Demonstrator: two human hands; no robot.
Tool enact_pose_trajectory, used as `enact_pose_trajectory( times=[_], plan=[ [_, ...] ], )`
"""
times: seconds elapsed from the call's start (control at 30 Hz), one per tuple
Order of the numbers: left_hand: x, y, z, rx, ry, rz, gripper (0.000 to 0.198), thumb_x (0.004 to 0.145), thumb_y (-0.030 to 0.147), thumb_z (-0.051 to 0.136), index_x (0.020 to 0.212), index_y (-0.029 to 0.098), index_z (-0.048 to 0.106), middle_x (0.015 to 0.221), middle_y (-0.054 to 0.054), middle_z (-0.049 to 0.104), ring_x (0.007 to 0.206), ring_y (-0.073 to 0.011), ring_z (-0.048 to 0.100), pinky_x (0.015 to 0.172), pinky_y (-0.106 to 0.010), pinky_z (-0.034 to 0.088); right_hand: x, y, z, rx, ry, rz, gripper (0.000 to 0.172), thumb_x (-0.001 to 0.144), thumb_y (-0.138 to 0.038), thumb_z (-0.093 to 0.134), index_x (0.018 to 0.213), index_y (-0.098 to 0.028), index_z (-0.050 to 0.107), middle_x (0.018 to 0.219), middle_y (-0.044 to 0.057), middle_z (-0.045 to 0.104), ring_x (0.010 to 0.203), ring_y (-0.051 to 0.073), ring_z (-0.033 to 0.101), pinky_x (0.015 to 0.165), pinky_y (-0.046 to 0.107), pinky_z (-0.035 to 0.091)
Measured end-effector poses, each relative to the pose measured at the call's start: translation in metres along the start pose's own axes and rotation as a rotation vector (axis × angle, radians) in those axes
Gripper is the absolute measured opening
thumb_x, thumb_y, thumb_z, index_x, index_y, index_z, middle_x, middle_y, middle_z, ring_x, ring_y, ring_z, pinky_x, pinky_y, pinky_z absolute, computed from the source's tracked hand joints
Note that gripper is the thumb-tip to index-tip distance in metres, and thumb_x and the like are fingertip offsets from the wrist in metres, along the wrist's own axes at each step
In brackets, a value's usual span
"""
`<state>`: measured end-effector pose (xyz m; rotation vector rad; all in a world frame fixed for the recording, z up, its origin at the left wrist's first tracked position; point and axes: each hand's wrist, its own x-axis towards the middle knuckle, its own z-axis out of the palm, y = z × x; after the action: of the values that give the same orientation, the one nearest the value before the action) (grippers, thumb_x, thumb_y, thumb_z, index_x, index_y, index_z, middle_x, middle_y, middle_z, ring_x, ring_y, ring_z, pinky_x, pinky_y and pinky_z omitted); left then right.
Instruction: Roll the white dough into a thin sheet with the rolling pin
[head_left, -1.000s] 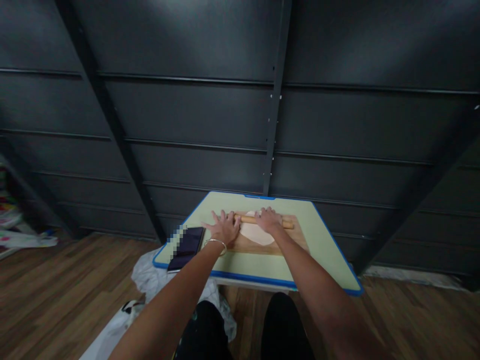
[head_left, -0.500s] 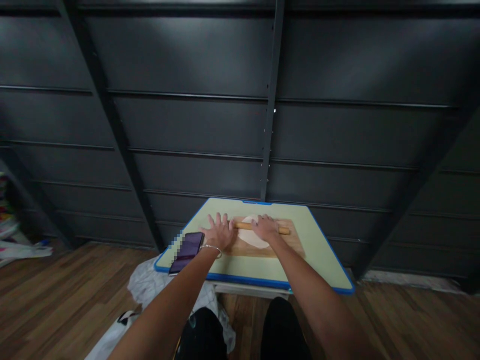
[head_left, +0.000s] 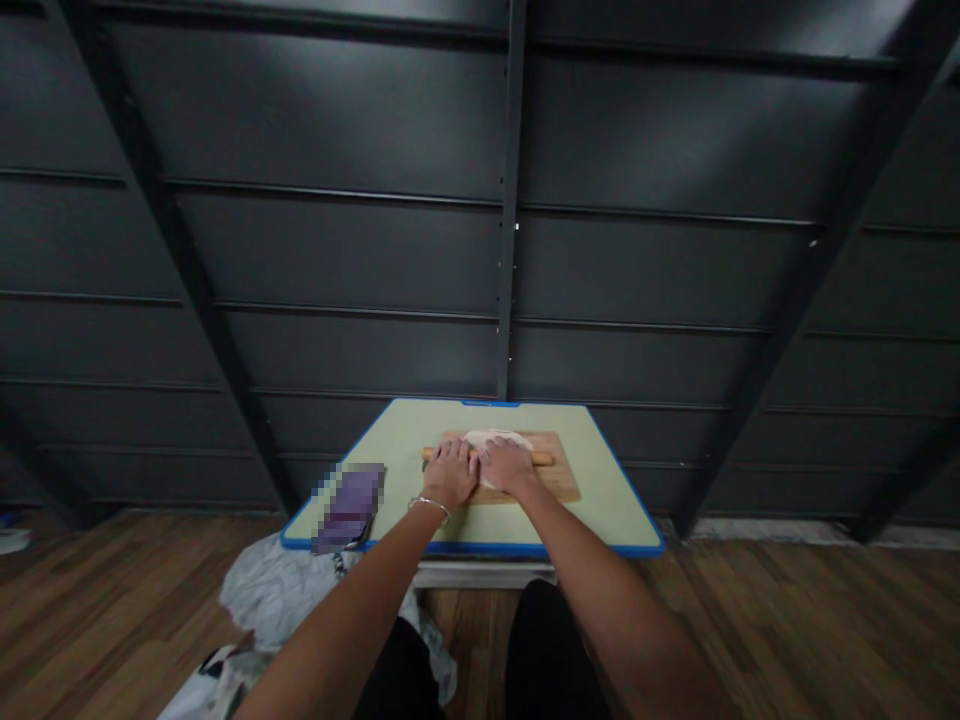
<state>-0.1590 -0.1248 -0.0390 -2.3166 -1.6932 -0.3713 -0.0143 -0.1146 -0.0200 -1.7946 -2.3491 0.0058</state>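
A wooden rolling pin [head_left: 543,459] lies crosswise over a thin, pale sheet of dough [head_left: 517,438]. Under the dough is a wooden board [head_left: 561,486]. My left hand [head_left: 452,474], with a bracelet at the wrist, is on the left part of the pin, its fingers bent over it. Close beside it, my right hand [head_left: 505,464] covers the middle of the pin, fingers over the top. Both ends of the pin stick out past my hands. The dough shows mostly beyond the pin; my hands hide much of its near part.
The board rests on a pale yellow table [head_left: 607,515] with a blue rim. A phone [head_left: 354,500], partly blurred out, lies at the table's left. Crumpled pale cloth [head_left: 274,590] is below the left corner. A dark panelled wall [head_left: 375,250] rises behind the table.
My left hand, spread flat before, has moved in beside my right hand with its fingers over the pin. More dough now shows beyond the pin. The whole view has shifted slightly.
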Motion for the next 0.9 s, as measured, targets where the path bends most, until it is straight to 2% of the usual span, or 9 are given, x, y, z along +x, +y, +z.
enact_pose_trajectory(
  times=[0.13, 0.3, 0.5, 0.67, 0.73, 0.83, 0.9],
  plan=[
    [-0.010, -0.003, -0.001, 0.003, 0.010, -0.019, 0.054, 0.107, 0.039, 0.033, 0.142, 0.008, 0.060, 0.144, -0.020, 0.063, 0.136, -0.0334, 0.054, 0.118, -0.045, 0.035, -0.012, -0.003, -0.002, 0.030, 0.051, 0.031, 0.045, 0.107, -0.040, 0.039, 0.132, -0.017, 0.068, 0.140, 0.016, 0.067, 0.127, 0.028, 0.062, 0.108, 0.042, 0.043],
    [-0.017, -0.001, -0.003, -0.026, -0.030, -0.027, 0.060, 0.106, 0.040, 0.035, 0.150, 0.003, 0.053, 0.151, -0.022, 0.058, 0.141, -0.0350, 0.049, 0.122, -0.045, 0.030, -0.023, -0.005, -0.001, 0.043, 0.064, 0.038, 0.043, 0.105, -0.040, 0.043, 0.134, -0.018, 0.065, 0.140, 0.014, 0.067, 0.128, 0.028, 0.061, 0.110, 0.043, 0.041],
    [-0.027, 0.002, -0.015, -0.061, -0.032, -0.022, 0.057, 0.106, 0.038, 0.035, 0.148, 0.005, 0.055, 0.150, -0.023, 0.058, 0.143, -0.0358, 0.048, 0.119, -0.049, 0.034, -0.036, -0.007, 0.003, 0.036, 0.091, -0.001, 0.048, 0.104, -0.043, 0.045, 0.141, -0.016, 0.061, 0.148, 0.016, 0.061, 0.137, 0.030, 0.052, 0.116, 0.045, 0.035],
    [-0.037, 0.006, -0.033, -0.022, -0.076, -0.015, 0.053, 0.107, 0.042, 0.032, 0.135, 0.008, 0.062, 0.139, -0.022, 0.064, 0.129, -0.0343, 0.058, 0.113, -0.048, 0.039, -0.049, -0.007, -0.002, 0.051, 0.034, -0.029, 0.058, 0.105, -0.042, 0.044, 0.155, -0.012, 0.050, 0.163, 0.016, 0.048, 0.151, 0.030, 0.039, 0.126, 0.044, 0.022],
    [-0.039, 0.007, -0.038, -0.008, -0.083, -0.029, 0.053, 0.107, 0.045, 0.032, 0.130, 0.010, 0.065, 0.136, -0.022, 0.066, 0.125, -0.0340, 0.061, 0.110, -0.048, 0.041, -0.051, -0.004, -0.006, 0.067, -0.004, -0.041, 0.060, 0.106, -0.043, 0.044, 0.157, -0.013, 0.048, 0.166, 0.014, 0.044, 0.154, 0.029, 0.037, 0.127, 0.043, 0.021],
    [-0.042, 0.009, -0.036, -0.013, -0.078, -0.037, 0.057, 0.108, 0.048, 0.030, 0.129, 0.009, 0.066, 0.136, -0.022, 0.066, 0.124, -0.0343, 0.062, 0.109, -0.047, 0.043, -0.051, 0.004, -0.012, 0.067, -0.046, -0.049, 0.061, 0.108, -0.047, 0.042, 0.157, -0.012, 0.048, 0.167, 0.015, 0.041, 0.156, 0.027, 0.035, 0.127, 0.041, 0.022],
    [-0.044, 0.009, -0.030, -0.021, -0.081, -0.012, 0.060, 0.108, 0.044, 0.031, 0.140, 0.004, 0.060, 0.142, -0.024, 0.063, 0.132, -0.0352, 0.058, 0.113, -0.047, 0.041, -0.047, 0.009, -0.013, 0.052, -0.040, -0.044, 0.061, 0.108, -0.050, 0.040, 0.155, -0.012, 0.052, 0.165, 0.016, 0.045, 0.155, 0.027, 0.036, 0.127, 0.041, 0.022]
  ],
)
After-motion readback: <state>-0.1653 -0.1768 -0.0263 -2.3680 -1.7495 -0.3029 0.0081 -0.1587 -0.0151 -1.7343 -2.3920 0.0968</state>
